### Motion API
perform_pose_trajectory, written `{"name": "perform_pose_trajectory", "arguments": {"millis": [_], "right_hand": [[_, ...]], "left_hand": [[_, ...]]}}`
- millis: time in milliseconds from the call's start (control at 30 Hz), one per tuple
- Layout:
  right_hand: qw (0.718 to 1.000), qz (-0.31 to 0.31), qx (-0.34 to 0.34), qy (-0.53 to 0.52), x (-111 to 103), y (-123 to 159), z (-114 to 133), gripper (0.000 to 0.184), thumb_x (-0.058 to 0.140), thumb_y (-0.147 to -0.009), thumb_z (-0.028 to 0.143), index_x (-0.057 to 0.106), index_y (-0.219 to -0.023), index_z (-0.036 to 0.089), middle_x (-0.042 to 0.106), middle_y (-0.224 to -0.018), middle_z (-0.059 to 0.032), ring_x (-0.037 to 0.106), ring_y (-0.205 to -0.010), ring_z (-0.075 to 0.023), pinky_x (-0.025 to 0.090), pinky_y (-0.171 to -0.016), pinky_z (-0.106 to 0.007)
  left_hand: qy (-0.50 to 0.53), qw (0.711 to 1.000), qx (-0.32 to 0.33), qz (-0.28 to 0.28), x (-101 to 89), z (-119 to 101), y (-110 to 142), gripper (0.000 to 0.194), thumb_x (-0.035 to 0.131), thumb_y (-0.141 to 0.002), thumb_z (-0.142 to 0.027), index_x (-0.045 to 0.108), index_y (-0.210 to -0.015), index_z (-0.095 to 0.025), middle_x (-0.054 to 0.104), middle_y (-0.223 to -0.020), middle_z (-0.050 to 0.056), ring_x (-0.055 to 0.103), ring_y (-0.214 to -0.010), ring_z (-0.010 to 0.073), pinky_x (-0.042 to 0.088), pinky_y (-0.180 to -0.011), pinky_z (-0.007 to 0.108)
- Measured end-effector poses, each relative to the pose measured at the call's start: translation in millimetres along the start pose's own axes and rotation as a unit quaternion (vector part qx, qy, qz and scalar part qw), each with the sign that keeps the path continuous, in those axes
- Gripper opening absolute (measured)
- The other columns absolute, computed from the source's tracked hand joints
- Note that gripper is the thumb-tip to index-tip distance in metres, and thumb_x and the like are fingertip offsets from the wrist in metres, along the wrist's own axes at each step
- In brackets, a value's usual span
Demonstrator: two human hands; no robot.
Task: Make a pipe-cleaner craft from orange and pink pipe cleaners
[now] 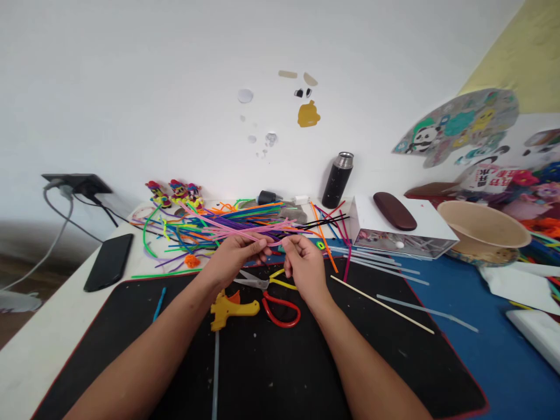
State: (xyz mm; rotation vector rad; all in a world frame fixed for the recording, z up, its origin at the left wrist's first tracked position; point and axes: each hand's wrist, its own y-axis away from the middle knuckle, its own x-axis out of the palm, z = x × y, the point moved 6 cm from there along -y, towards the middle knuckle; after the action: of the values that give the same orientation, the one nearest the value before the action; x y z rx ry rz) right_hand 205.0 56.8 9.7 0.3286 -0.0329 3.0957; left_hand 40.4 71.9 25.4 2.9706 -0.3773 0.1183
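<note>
Between my two hands a pink pipe cleaner point(276, 242) is pinched, with fingertips a short gap apart. My left hand point(238, 255) closes on its left part, in front of a pile of coloured pipe cleaners point(245, 219). Thumb and index finger of my right hand point(305, 263) pinch its right end. Just below the hands lie scissors point(280, 309) with one red and one yellow handle, blades partly under my left wrist. Beside them on the black mat point(280, 373) rests a yellow glue gun point(234, 309) with a clear glue stick point(216, 373) in it.
A black flask point(338, 181) stands by the wall. To the right are a white box point(411, 219) bearing a glasses case point(394, 211), and a beige bowl point(483, 227). Glue sticks point(385, 262) and a wooden stick point(380, 303) lie right. A phone point(108, 262) lies left.
</note>
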Motion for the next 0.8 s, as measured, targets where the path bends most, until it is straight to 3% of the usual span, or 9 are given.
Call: {"name": "perform_pose_trajectory", "arguments": {"millis": [200, 367, 533, 667, 800], "right_hand": [[0.994, 0.020, -0.043, 0.097, 3.0, 6.7, 4.1, 0.034, 0.066, -0.094, 0.056, 0.066, -0.089, 0.023, 0.048, -0.048, 0.0078, 0.042, -0.038, -0.0121, 0.032, -0.042, -0.025], [0.970, 0.044, -0.105, 0.216, 7.7, 12.4, 8.4, 0.027, 0.062, -0.099, 0.046, 0.070, -0.088, 0.023, 0.049, -0.053, 0.0059, 0.045, -0.048, -0.0144, 0.034, -0.051, -0.027], [0.941, 0.081, -0.143, 0.295, 15.2, 15.5, 11.4, 0.023, 0.060, -0.101, 0.037, 0.071, -0.087, 0.023, 0.049, -0.056, 0.0054, 0.046, -0.052, -0.0148, 0.032, -0.056, -0.028], [0.921, 0.114, -0.165, 0.335, 19.8, 17.4, 9.1, 0.019, 0.061, -0.101, 0.035, 0.073, -0.090, 0.024, 0.053, -0.058, 0.0042, 0.049, -0.053, -0.0161, 0.031, -0.057, -0.028], [0.918, 0.120, -0.163, 0.339, 20.7, 17.1, 5.3, 0.018, 0.061, -0.101, 0.034, 0.073, -0.091, 0.025, 0.055, -0.060, 0.0033, 0.051, -0.055, -0.0168, 0.031, -0.057, -0.028]], "left_hand": [[-0.135, 0.990, 0.046, -0.012, -16.1, -17.3, -0.6, 0.047, 0.086, -0.075, -0.063, 0.081, -0.080, -0.016, 0.077, -0.074, 0.007, 0.066, -0.067, 0.0184, 0.052, -0.064, 0.028], [-0.193, 0.978, 0.075, -0.034, -23.8, -30.1, 1.5, 0.050, 0.083, -0.075, -0.066, 0.078, -0.075, -0.016, 0.073, -0.069, 0.005, 0.062, -0.063, 0.0176, 0.049, -0.062, 0.028], [-0.249, 0.962, 0.102, -0.037, -20.8, -39.3, 6.1, 0.046, 0.078, -0.081, -0.061, 0.078, -0.077, -0.016, 0.068, -0.067, 0.002, 0.058, -0.063, 0.0168, 0.045, -0.060, 0.026], [-0.300, 0.946, 0.124, -0.008, -12.9, -44.2, 11.0, 0.037, 0.073, -0.088, -0.052, 0.076, -0.075, -0.018, 0.066, -0.065, 0.000, 0.056, -0.063, 0.0157, 0.041, -0.060, 0.024], [-0.306, 0.943, 0.130, 0.013, -8.9, -44.1, 12.1, 0.033, 0.071, -0.090, -0.048, 0.077, -0.076, -0.018, 0.067, -0.068, -0.001, 0.057, -0.065, 0.0158, 0.043, -0.062, 0.024]]}}
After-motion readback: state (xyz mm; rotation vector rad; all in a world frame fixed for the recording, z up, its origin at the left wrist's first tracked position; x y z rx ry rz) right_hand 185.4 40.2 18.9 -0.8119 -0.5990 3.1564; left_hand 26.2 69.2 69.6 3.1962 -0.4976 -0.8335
